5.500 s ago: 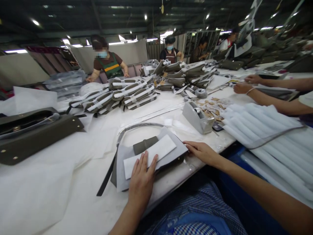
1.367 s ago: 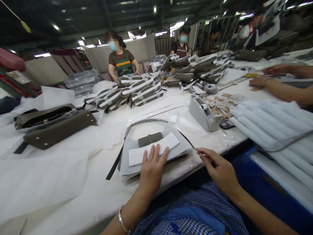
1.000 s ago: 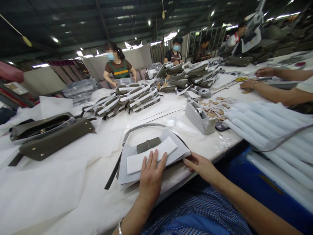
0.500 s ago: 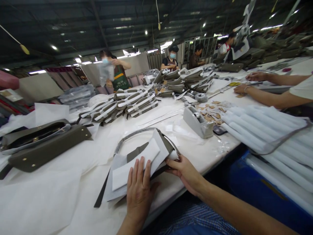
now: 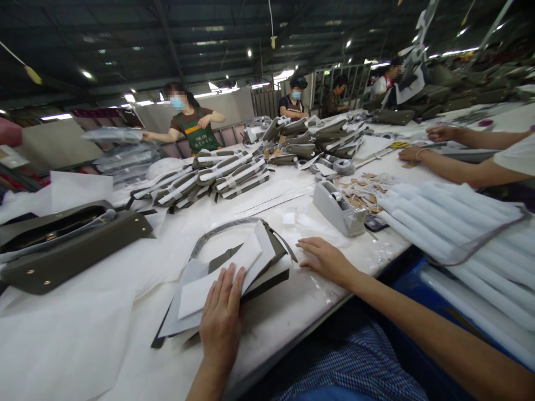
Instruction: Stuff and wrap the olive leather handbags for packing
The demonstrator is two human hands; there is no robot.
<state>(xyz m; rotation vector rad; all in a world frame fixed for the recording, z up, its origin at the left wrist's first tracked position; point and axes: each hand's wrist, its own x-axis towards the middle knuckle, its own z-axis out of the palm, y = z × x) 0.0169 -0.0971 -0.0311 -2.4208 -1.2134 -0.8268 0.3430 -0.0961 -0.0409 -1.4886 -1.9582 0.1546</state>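
Note:
An olive-green handbag (image 5: pixel 273 252) lies folded on the white table in front of me, its wrapped handle (image 5: pixel 209 231) looping away at the back. White foam sheet (image 5: pixel 211 285) and thin grey-white sheeting cover its upper side. My left hand (image 5: pixel 221 309) rests flat on the foam with its fingers stretched out. To the right of the bag, my right hand (image 5: pixel 326 259) hovers just above the tabletop, fingers apart and holding nothing. A grey tape dispenser (image 5: pixel 336 210) stands just beyond that hand.
A larger olive bag (image 5: pixel 79 245) lies open at left. Behind are piles of wrapped bags (image 5: pixel 234 172). Brown tags (image 5: pixel 363 192) and rolled white foam (image 5: pixel 455 217) lie at right, near a co-worker's arms (image 5: pixel 460 159). Another co-worker (image 5: pixel 194 125) stands across the table.
My right hand has let go of the bag's right end and moved right, its fingers opening. My left hand and the bag have shifted slightly left. The co-worker opposite has swung a wrapped packet leftward.

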